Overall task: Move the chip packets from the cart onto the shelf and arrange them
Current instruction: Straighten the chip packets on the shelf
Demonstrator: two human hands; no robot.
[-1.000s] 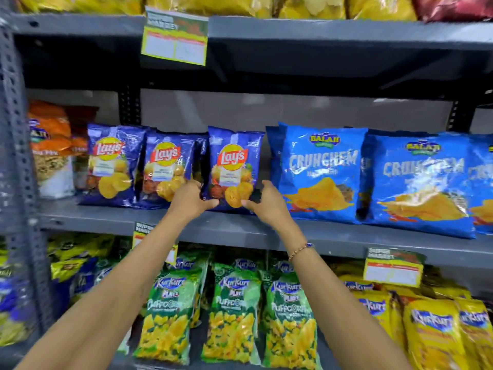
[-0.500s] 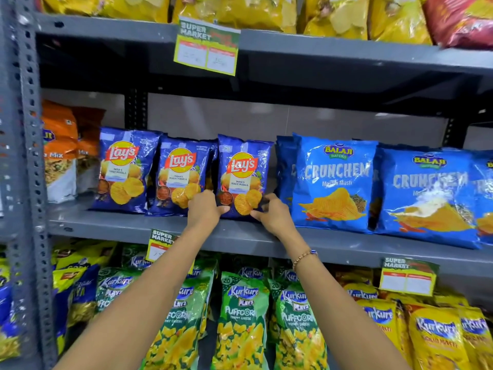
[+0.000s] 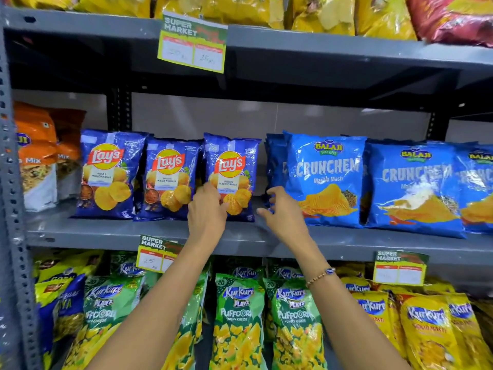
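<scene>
Three dark blue Lay's packets stand upright in a row on the grey middle shelf [image 3: 106, 232]. My left hand [image 3: 206, 212] grips the lower left corner of the rightmost Lay's packet [image 3: 236, 166], thumb on its front and fingers at its edge beside the middle Lay's packet [image 3: 170, 180]. My right hand [image 3: 284, 213] hovers with fingers spread in the gap between that packet and a light blue Balaji Crunchem packet [image 3: 325, 166], touching neither clearly. The leftmost Lay's packet [image 3: 109, 174] stands untouched. The cart is out of view.
More Crunchem packets [image 3: 416, 182] fill the shelf to the right, orange mix packets [image 3: 34, 150] the far left. Green Kurkure Puffcorn packets [image 3: 240, 316] and yellow Kurkure packets [image 3: 426, 329] crowd the shelf below. Price tags [image 3: 157, 253] hang on the shelf edges. A perforated steel post [image 3: 13, 209] bounds the left.
My right hand has let go of the rightmost Lay's packet and moved right with fingers spread. My left hand stays at the packet's lower left corner.
</scene>
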